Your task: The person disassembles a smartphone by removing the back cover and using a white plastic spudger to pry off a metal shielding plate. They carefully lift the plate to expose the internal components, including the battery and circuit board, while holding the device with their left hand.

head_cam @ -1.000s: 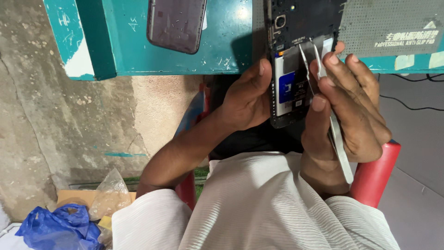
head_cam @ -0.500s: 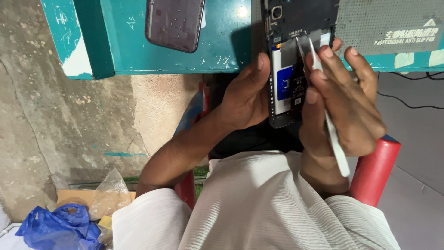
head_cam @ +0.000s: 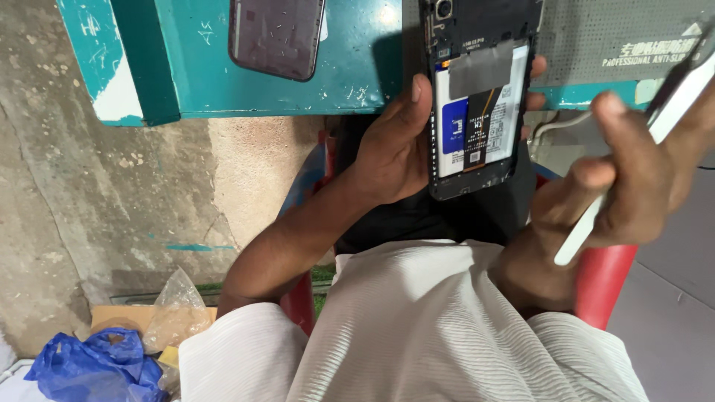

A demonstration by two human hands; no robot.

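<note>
Now left hand [head_cam: 391, 152] gripping opened phone [head_cam: 477, 104] at twelve o'clock; right hand [head_cam: 633, 179] clenched on white tool [head_cam: 596, 223] at three. Second phone [head_cam: 275, 37] on teal tabletop [head_cam: 357, 67], eleven; blue bag [head_cam: 89, 368], seven.

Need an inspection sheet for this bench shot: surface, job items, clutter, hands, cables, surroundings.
Surface: teal table, scuffed paint; grey perforated mat at its right end.
Job's things: opened phone, back cover off, battery and flat ribbon exposed; white slim tool.
Clutter: second dark phone lying on the table.
Hands: left hand wraps the opened phone; right hand holds the white slim tool, away from the phone.
Cables: thin white cable under the table edge; dark cable at far right.
Surroundings: concrete floor; blue plastic bag, clear bag, cardboard at lower left; red seat.
</note>
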